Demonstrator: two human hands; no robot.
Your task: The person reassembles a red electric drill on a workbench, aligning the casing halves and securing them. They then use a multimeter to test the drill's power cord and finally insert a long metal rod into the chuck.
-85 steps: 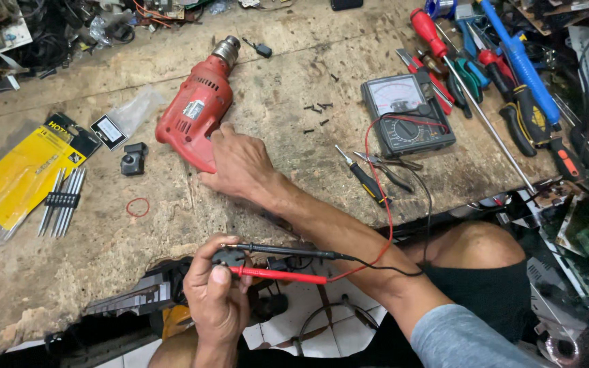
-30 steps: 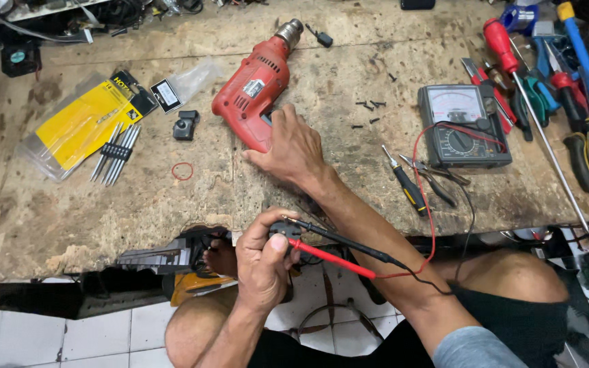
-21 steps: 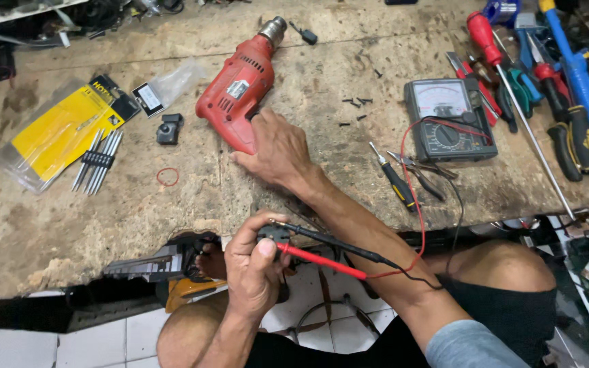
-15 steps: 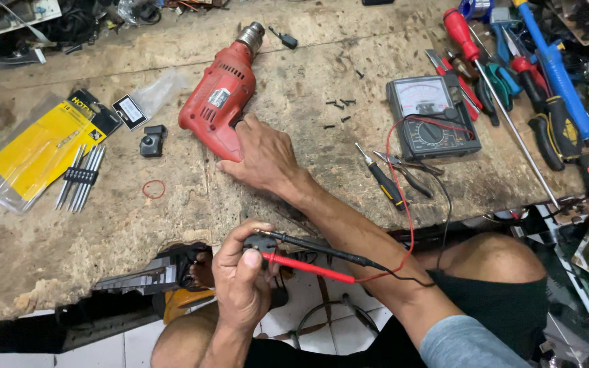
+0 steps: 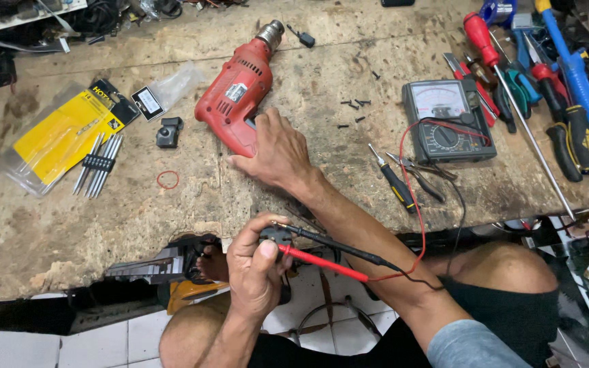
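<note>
- I see the red probe and black probe pinched together in my left hand, closed around them below the counter edge.
- My right hand lies open and flat, fingers touching the red drill handle.
- The probe leads run up to the analog multimeter, just beside a small screwdriver.

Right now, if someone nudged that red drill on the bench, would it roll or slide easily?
Probably not. The red drill lies on its side with its handle against the rough wooden bench, which should stop rolling. It looks solid, likely heavy for its size. The right hand resting at its handle would also steady it.
</note>
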